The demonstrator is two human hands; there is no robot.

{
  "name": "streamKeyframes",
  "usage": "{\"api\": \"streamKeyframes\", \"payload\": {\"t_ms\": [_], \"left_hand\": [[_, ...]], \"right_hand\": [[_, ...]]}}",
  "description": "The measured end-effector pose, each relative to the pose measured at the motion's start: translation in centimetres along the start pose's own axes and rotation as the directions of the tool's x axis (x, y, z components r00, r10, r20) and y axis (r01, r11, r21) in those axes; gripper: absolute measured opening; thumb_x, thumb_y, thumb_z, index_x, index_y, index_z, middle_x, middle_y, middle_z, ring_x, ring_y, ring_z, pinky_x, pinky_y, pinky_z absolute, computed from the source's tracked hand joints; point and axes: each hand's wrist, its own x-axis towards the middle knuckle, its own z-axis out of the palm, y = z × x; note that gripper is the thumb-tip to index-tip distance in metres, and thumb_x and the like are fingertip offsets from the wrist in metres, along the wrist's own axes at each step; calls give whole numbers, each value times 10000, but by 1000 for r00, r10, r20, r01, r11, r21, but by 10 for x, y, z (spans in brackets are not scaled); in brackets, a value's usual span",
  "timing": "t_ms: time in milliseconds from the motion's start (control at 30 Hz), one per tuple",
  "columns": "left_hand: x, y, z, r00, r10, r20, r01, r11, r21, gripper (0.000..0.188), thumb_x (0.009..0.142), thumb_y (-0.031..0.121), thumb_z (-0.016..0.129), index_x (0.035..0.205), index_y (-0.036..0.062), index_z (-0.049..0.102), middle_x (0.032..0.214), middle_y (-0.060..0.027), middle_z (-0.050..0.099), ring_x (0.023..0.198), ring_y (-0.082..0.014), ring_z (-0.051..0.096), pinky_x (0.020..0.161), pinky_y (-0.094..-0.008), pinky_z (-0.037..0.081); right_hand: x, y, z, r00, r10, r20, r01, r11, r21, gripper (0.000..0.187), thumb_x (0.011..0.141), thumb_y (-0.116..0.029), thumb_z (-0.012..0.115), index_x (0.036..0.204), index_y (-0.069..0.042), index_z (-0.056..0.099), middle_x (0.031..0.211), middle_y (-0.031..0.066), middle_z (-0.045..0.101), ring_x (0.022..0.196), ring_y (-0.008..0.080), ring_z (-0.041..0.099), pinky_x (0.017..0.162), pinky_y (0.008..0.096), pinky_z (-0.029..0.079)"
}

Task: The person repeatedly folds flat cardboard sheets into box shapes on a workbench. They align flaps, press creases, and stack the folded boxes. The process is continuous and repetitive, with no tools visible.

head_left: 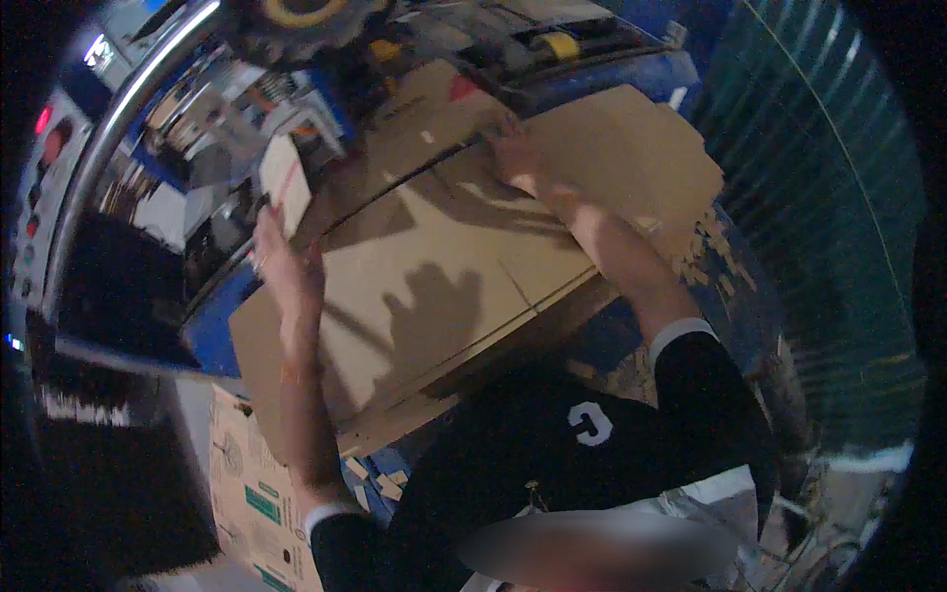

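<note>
The left hand (pixel 284 271) grasps a small pale piece (pixel 285 183) between thumb and fingers; the piece stands up from the grip, slightly tilted, with a reddish line on it. The right hand (pixel 515 158) reaches to the far part of a large brown cardboard sheet (pixel 533 252), fingers at its surface; in the dim light I cannot tell whether they pinch it or merely rest there. The sheet lies aslant in front of the person, in front of the dark-sleeved torso, with a long dark slit between the hands and hand shadows across its middle. Beneath it shows a blue worktop (pixel 219 331). Small cardboard scraps (pixel 712 259) lie just beside the sheet's right end. At the lower left is printed cardboard (pixel 229 508) with green patches. Farther out are a shiny metal tube (pixel 146 107), a control panel (pixel 41 187) with red buttons, a dark toothed wheel (pixel 252 44), and a green ribbed surface (pixel 824 187) at right.
</note>
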Motion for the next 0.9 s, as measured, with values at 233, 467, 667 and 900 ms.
{"api": "streamKeyframes", "payload": {"t_ms": [233, 467, 667, 900], "left_hand": [[-165, 18, -112, 569, -749, -340, 757, 638, -140, 731, 964, 407, 479, 1443, -59, 181, 1426, -260, 350, 1227, -323, 476, 999, -422, 413], [-216, -23, -117, 361, -910, -203, 929, 332, 162, 715, 963, 470, 419, 1419, -57, 258, 1406, -248, 385, 1262, -330, 450, 990, -435, 435], [-209, -20, -138, 480, -688, -544, 670, 688, -278, 612, 947, 320, 493, 1413, -25, 297, 1428, -230, 366, 1284, -316, 418, 1009, -430, 410], [-205, -51, -163, 545, -716, -436, 768, 635, -81, 371, 946, 222, 483, 1225, -22, 477, 1294, -191, 501, 1161, -269, 507, 958, -400, 433]], "right_hand": [[-138, 85, -115, 639, 746, -187, -605, 638, 476, 720, 783, -352, 680, 1362, -26, 404, 1414, 244, 378, 1326, 438, 307, 1091, 468, 283], [-183, 110, -94, 642, 766, -43, -763, 631, -142, 693, 755, -359, 676, 1324, -24, 468, 1422, 195, 388, 1367, 415, 254, 1094, 548, 235], [-175, 120, -98, 441, 889, -123, -649, 411, 641, 582, 807, -216, 642, 1316, 0, 460, 1402, 201, 406, 1292, 404, 378, 1054, 511, 322], [-124, 145, -97, 231, 928, -291, -91, 319, 944, 508, 837, -2, 570, 1326, 5, 431, 1073, 122, 596, 924, 220, 583, 742, 345, 508]]}}
